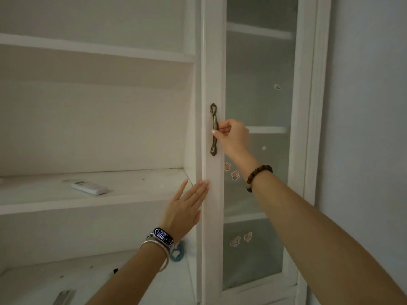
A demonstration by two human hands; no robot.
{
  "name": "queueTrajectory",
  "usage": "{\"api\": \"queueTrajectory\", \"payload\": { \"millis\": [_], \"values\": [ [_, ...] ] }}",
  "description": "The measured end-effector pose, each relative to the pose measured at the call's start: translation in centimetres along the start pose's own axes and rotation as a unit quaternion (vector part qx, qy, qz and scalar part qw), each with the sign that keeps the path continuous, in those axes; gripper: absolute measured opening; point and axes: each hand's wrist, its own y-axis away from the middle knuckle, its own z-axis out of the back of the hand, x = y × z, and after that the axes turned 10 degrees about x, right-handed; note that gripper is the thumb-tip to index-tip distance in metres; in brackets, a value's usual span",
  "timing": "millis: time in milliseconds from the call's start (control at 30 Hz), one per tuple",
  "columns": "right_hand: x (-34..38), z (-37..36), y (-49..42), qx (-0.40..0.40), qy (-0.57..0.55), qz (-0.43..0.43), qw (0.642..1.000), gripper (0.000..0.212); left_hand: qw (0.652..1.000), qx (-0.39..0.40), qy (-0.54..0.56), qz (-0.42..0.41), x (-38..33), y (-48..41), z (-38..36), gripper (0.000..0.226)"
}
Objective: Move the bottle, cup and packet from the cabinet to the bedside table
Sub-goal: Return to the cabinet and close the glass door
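status: door-opening step, nothing collected yet.

right hand: grasping. fingers and thumb are curled round the mid-section of the brass handle, which stands upright on the door of the cabinet.

left hand: released. fingers are straight, with the tips touching the door's edge below the right hand and holding nothing.

task items: the bottle, cup and packet do not show anywhere. the frosted pane to the right of the right hand is too cloudy to tell what sits behind it. the bedside table is out of view. on the open shelf to the left of the left hand lies only a white remote.

hazards from here:
- pinched fingertips. cause: the left fingertips rest at the door's edge; if the door swings or springs back, they may be caught.
- door striking the head or forearm. cause: a sharp pull on a stiff door that frees suddenly at close range.
- items toppling out. cause: anything leaning against the inside of the pane would lose support as the door opens. open slowly.
- wrong compartment. cause: contents are unconfirmed.
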Motion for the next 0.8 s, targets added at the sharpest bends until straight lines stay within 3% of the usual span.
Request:
{"api": "queueTrajectory", "payload": {
  "millis": [200,533,800],
  "values": [
    [-1.0,-0.1,-1.0,0.008,0.009,0.014,1.000,0.018,1.000,0.009,-0.008,-0.009,0.8,-0.4,-1.8,0.081],
    [-1.9,-2.4,-2.1,-0.035,0.010,0.032,0.999,0.014,0.999,0.036,-0.024,0.018,1.2,-1.4,-2.6,0.084],
    [-1.9,-1.8,-2.1,-0.021,0.003,0.021,1.000,0.015,0.998,0.045,-0.032,0.024,0.7,-1.3,-2.1,0.079]
  ]
}}
